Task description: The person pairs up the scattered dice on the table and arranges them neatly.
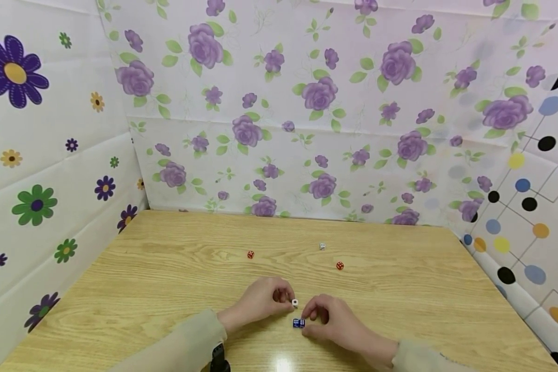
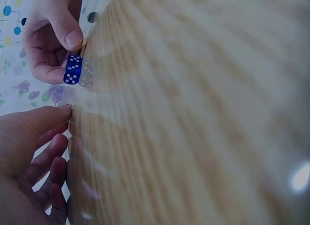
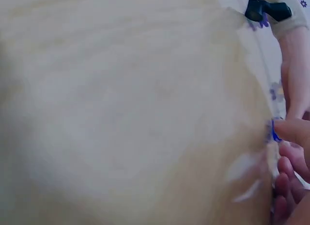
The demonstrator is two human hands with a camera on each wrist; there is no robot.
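My left hand point(image 1: 262, 300) pinches a white die point(image 1: 295, 303) between thumb and index fingertips, low over the table. Just nearer to me, two blue dice point(image 1: 296, 323) with white pips sit side by side, touching. The right hand point(image 1: 335, 321) has its thumb and index finger about the right-hand one of the pair, gripping it. In the left wrist view the blue dice point(image 2: 72, 70) show at the right hand's fingertips, while the white die is mostly hidden by the left thumb. Only a sliver of blue die point(image 3: 276, 131) appears in the right wrist view.
Farther back on the wooden table point(image 1: 167, 289) lie a red die point(image 1: 250, 254), another red die point(image 1: 340, 265) and a white die point(image 1: 322, 246). Patterned cloth point(image 1: 288, 165) hangs behind the table and along both sides.
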